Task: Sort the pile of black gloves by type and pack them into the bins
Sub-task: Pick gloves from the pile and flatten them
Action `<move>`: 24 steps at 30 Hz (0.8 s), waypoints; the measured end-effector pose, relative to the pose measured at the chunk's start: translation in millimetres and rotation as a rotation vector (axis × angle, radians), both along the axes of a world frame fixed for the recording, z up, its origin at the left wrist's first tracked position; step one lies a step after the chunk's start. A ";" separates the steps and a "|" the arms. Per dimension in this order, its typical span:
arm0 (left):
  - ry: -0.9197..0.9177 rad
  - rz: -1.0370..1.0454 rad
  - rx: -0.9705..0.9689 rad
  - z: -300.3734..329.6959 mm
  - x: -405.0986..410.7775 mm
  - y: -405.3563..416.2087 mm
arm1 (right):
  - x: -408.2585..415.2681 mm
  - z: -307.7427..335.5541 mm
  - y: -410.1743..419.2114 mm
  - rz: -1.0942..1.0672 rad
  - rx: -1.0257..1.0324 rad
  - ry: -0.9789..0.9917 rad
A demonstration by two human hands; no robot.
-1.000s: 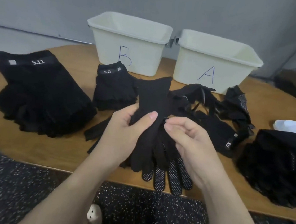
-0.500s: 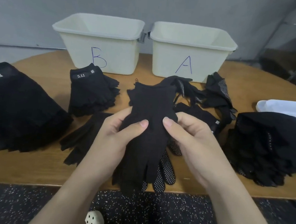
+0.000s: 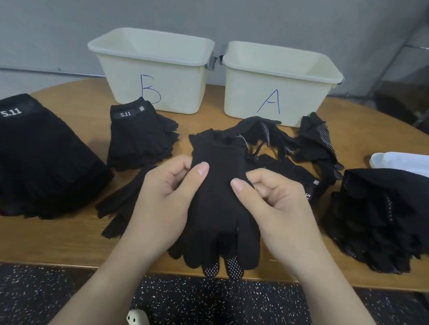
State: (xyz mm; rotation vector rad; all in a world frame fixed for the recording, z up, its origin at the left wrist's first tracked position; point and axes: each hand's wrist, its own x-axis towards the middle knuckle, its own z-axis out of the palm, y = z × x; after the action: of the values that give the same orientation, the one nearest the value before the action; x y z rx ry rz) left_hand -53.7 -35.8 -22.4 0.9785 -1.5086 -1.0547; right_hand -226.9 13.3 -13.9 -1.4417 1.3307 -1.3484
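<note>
A black full-fingered fabric glove with white grip dots [image 3: 219, 210] is grasped by both hands above the near edge of the round wooden table [image 3: 44, 235]. The left hand [image 3: 164, 196] is curled round the glove's left side, thumb pressed on the front. The right hand [image 3: 277, 210] is curled round the right side, thumb likewise on the front. The glove's cuff is directed toward the bins and its fingers hang toward the table edge; a dotted layer is seen beneath it.

A loose black glove [image 3: 120, 205] is laid flat just left of the left hand. A small stack of black fingerless gloves marked 5.11 [image 3: 140, 134] is placed in front of the cream plastic bin lettered B [image 3: 151, 69]. A larger stack of the same marked gloves [image 3: 25, 154] is noted at the far left. An unsorted heap of black gloves [image 3: 288, 146] is spread before the cream plastic bin lettered A [image 3: 278, 84]. A stack of dotted black gloves [image 3: 386, 218] is found at the right, beside a white tray [image 3: 417, 163]
</note>
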 end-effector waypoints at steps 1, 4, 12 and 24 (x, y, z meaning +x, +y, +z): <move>-0.011 0.016 -0.017 0.2 0.4 -0.1 | 1.2 1.0 -0.1 -0.018 -0.019 0.017; 0.007 0.049 -0.031 3.0 1.4 2.2 | 1.2 -0.7 -1.7 -0.053 -0.069 0.044; 0.042 0.010 -0.006 12.1 -1.4 7.6 | 4.5 6.9 3.3 0.119 0.093 -0.133; 0.070 -0.181 0.192 14.9 8.2 21.0 | 6.2 20.5 17.8 -0.033 0.068 -0.102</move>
State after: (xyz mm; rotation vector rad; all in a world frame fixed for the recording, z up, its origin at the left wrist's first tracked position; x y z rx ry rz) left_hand -45.5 -14.8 -7.5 0.9384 -1.4786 -1.3698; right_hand -220.7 31.1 6.5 -1.2939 1.3267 -1.3669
